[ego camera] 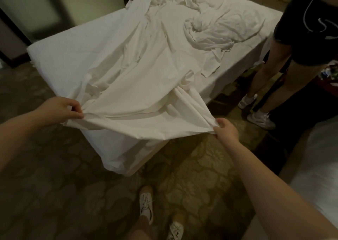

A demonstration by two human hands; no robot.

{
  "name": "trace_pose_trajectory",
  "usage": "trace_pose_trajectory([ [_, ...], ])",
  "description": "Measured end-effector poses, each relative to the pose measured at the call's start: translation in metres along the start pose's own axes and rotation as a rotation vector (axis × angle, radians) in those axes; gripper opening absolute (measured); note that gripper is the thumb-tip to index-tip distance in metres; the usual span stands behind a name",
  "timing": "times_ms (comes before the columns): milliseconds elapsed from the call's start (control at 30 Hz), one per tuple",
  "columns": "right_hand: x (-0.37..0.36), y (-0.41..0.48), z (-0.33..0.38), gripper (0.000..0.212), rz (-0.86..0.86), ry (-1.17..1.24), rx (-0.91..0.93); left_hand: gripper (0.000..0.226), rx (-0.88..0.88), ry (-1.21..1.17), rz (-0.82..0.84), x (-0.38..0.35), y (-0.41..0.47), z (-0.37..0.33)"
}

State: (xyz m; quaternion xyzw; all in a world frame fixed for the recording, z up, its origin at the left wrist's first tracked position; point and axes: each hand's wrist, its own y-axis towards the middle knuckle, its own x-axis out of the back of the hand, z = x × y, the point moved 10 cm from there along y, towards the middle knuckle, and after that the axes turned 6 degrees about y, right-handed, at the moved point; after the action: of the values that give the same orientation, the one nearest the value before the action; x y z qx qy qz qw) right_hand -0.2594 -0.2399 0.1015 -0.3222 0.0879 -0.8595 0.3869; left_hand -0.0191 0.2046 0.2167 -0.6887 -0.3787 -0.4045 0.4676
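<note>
A white sheet [139, 86] lies rumpled along a bed [60, 49], bunched into a heap near the far end. Its near edge is lifted off the bed's foot corner and stretched between my hands. My left hand [64, 109] pinches the edge on the left, fingers curled round gathered cloth. My right hand [224, 128] grips the edge on the right, where the fabric is pleated into folds. The sheet sags a little between them and hangs over the mattress corner.
Another person [300, 43] in dark shorts and white shoes stands at the bed's right side. A second white bed [314, 162] is at the lower right. My own white shoes [146, 203] stand on patterned carpet just below the bed corner. Dark furniture lies at far left.
</note>
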Motion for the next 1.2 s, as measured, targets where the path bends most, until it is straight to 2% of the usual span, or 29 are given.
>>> trace_pose_trajectory([
  [67, -0.003, -0.002, 0.004, 0.044, 0.015, -0.026, 0.021, 0.014, 0.016, -0.015, 0.012, -0.004, 0.0, 0.0],
  [233, -0.023, -0.002, 0.008, 0.023, 0.051, -0.091, -0.011, 0.014, -0.029, 0.0, 0.031, -0.015, -0.001, -0.018],
  [367, -0.023, -0.001, 0.005, 0.011, -0.015, -0.127, 0.015, 0.014, -0.073, -0.023, 0.041, -0.026, -0.003, -0.032],
  [433, -0.022, -0.003, 0.01, 0.008, -0.073, -0.031, 0.08, 0.013, -0.092, -0.03, 0.052, -0.034, -0.003, -0.038],
  [500, -0.027, -0.008, 0.013, 0.008, -0.061, 0.184, 0.091, 0.011, -0.112, -0.022, 0.07, -0.045, 0.0, -0.043],
  [667, -0.03, -0.013, 0.024, 0.012, -0.05, 0.578, -0.01, 0.011, -0.151, -0.004, 0.099, -0.062, 0.009, -0.057],
  [733, -0.031, -0.016, 0.041, 0.012, 0.005, 0.533, 0.043, 0.011, -0.181, -0.033, 0.084, -0.063, 0.011, -0.074],
  [833, -0.039, -0.022, 0.067, 0.024, 0.11, 0.265, 0.147, 0.013, -0.293, -0.049, 0.062, -0.066, 0.011, -0.117],
  [933, -0.03, -0.026, 0.079, 0.018, 0.003, 0.012, 0.261, 0.011, -0.391, -0.032, 0.094, -0.08, 0.011, -0.168],
  [1033, -0.016, -0.038, 0.089, 0.014, -0.147, 0.001, 0.366, 0.017, -0.446, 0.047, 0.105, -0.099, 0.013, -0.212],
  [1100, -0.009, -0.051, 0.097, 0.013, -0.219, 0.03, 0.451, 0.033, -0.501, 0.078, 0.121, -0.111, 0.012, -0.239],
  [1200, -0.012, -0.064, 0.099, 0.016, -0.126, 0.186, 0.485, 0.059, -0.544, 0.061, 0.083, -0.114, 0.015, -0.272],
])
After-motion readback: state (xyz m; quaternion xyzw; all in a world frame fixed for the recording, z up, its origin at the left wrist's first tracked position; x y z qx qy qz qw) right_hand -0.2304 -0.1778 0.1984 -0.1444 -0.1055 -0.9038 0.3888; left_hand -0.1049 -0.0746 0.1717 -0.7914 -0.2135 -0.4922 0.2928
